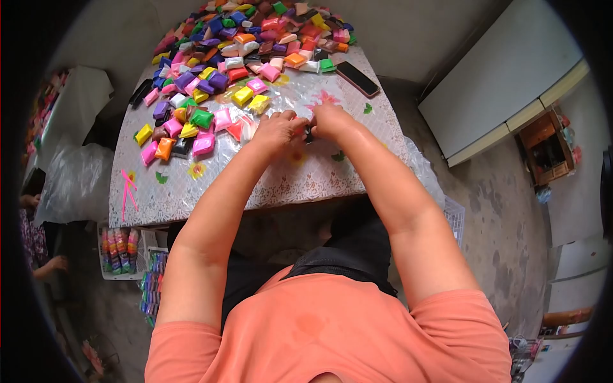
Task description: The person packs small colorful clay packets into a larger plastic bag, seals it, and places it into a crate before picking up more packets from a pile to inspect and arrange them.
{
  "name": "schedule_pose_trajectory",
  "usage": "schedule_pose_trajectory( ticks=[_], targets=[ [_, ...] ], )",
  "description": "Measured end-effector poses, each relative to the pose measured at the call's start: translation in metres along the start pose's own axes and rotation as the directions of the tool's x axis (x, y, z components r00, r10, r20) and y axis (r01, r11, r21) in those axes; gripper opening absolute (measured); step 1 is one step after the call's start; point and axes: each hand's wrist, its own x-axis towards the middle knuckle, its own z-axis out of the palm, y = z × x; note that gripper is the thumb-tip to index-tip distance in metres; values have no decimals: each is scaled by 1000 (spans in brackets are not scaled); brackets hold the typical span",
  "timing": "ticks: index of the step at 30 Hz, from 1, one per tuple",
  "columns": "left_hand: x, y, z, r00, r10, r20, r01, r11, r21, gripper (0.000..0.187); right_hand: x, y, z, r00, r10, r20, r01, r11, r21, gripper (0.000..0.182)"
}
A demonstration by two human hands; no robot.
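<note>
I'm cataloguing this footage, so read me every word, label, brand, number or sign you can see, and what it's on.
No text can be read anywhere.
Colourful packets: any print is too small to read.
Phone: dark screen, no lettering visible.
Bundled packs, lower left: too blurred.

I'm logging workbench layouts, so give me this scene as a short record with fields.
Surface: table with a flower-patterned cover
Main items: small coloured packets, heaped at the far end, with looser ones spread toward the left side
Left hand: left hand over the table, close to the right hand
Right hand: right hand, fingers bent downward
Held: cannot tell; the fingers hide it
Far right of table: dark phone, lying flat
Near left corner: pink strips
</note>
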Motion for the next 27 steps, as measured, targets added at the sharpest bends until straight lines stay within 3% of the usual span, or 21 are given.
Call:
schedule_pose_trajectory(
  ticks=[3,6,10,13,16,19,22,25,27],
  targets=[
    [0,1,-4,999,-15,35,15,1000,-6,40,-8,13,-11,987,-159,-11,157,957,244,66],
    [0,2,-6,998,-15,55,15,1000,3,41,-11,25,-30,966,-254,-46,256,918,303,78],
    [2,2,-1,1000,-3,-10,4,996,92,42,-7,47,-26,920,-372,-122,389,902,187,65],
    [1,11,-8,999,-15,-50,23,987,157,44,-8,59,-20,929,-347,-131,367,914,176,61],
    [8,30,-23,992,-124,-21,125,972,200,50,-10,62,-16,932,-320,-173,352,911,215,62],
    [19,45,-30,990,-139,-36,143,971,194,57,-9,65,-10,913,-369,-174,396,904,163,57],
    [33,49,-18,994,-72,-85,80,992,94,54,-10,68,-2,881,-395,-260,433,895,109,52],
    [45,48,-8,996,-84,-10,84,996,15,49,-13,67,-1,887,-364,-283,425,884,194,48],
    [46,49,-4,982,-185,24,186,980,-71,48,-18,65,-4,905,-303,-298,378,894,240,45]
  ],
)
